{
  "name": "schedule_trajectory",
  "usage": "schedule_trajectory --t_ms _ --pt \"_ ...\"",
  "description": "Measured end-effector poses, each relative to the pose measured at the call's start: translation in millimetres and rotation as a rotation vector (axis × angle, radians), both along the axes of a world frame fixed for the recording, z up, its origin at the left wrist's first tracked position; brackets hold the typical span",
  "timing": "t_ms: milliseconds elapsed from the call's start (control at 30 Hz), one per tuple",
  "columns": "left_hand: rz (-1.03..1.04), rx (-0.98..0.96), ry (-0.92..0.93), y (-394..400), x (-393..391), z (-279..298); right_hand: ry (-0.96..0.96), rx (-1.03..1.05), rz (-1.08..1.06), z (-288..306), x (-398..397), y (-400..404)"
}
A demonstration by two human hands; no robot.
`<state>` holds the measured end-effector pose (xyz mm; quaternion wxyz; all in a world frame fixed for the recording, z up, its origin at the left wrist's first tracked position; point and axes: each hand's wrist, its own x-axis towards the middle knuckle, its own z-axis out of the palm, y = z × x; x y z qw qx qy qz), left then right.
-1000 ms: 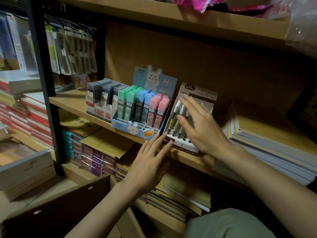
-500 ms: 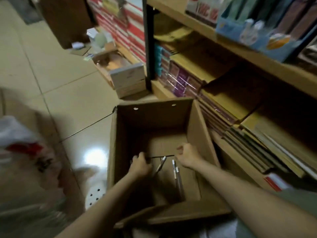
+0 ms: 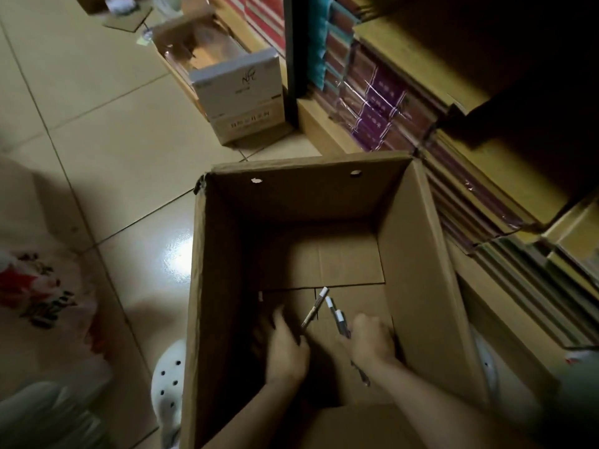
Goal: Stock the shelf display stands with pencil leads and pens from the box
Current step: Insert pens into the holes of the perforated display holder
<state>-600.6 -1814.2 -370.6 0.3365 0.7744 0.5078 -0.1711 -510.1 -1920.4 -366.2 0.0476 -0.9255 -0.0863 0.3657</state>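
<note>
currently both hands are down inside the open brown cardboard box (image 3: 418, 254), which stands on the pale tiled floor (image 3: 107, 150) just beside the low wooden shelf (image 3: 319, 124).

left hand (image 3: 285, 348): near the box bottom, left of centre, fingers pointing away from the camera and lying loosely together. blurred; cannot tell whether it touches or holds anything.

right hand (image 3: 372, 341): right of centre, fingers curled under so only knuckles show. two slim pens with white caps (image 3: 337, 315) lie side by side at its left edge, caps pointing to the far wall, barrels running under the hand; one dark tip shows below the wrist. cannot tell for certain whether the fingers grip these two pens or only rest over them.

a third slim pen with a white cap and yellowish barrel (image 3: 315, 306) lies loose on the box bottom between the two hands, tilted, its cap close to the caps of the other two. neither hand touches it.

box: far wall has two round holes near the top; bottom flaps closed.

surroundings: stacks of wrapped notebooks with purple and teal spines (image 3: 372, 105) fill the low shelf to the right of the box. a smaller open carton with a white printed front (image 3: 240, 92) sits on the floor further off. a white perforated shoe (image 3: 168, 377) shows at the box's left side. a white plastic bag with red print (image 3: 35, 286) lies at far left.
</note>
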Motion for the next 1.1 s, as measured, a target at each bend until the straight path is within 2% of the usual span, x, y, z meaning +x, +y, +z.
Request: schedule_trajectory --t_ms 100,233,300,367,533,667,767,867,967,1100 --pt "0.067 0.032 -0.208 -2.5 1.0 1.3 -0.06 0.021 -0.007 -1.5 4.9 2.0" --pt "0.16 -0.077 -0.133 5.3 5.1 -11.2 -0.057 0.044 -0.04 -5.4 3.3 2.7" --pt "0.136 -0.101 -0.123 1.8 7.1 -15.6 -0.048 0.043 -0.055 -7.1 0.8 2.3" --pt "0.089 -0.117 -0.199 -4.7 9.7 -19.3 -0.053 0.039 -0.081 -7.5 0.3 1.8" --pt "-0.148 -0.011 -0.311 -20.3 17.1 -24.6 -0.096 0.057 -0.126 -8.4 8.2 -3.8" --pt "-0.185 -0.021 -0.302 -18.2 30.9 -29.6 -0.13 0.096 -0.143 -14.6 10.1 -5.7" --pt "-0.222 -0.018 -0.292 -13.8 35.0 -33.2 -0.101 0.135 -0.282 -14.5 8.2 -3.1" --pt "-0.169 -0.06 -0.281 -5.7 35.4 -30.4 -0.025 0.242 -0.402 -11.3 11.0 -2.7" --pt "-0.042 -0.221 -0.321 6.7 35.8 -12.1 0.077 0.37 -0.445 0.0 14.7 -1.3" --pt "0.235 -0.736 -0.481 26.3 48.7 39.9 0.222 0.54 -0.442 47.3 28.8 10.6"
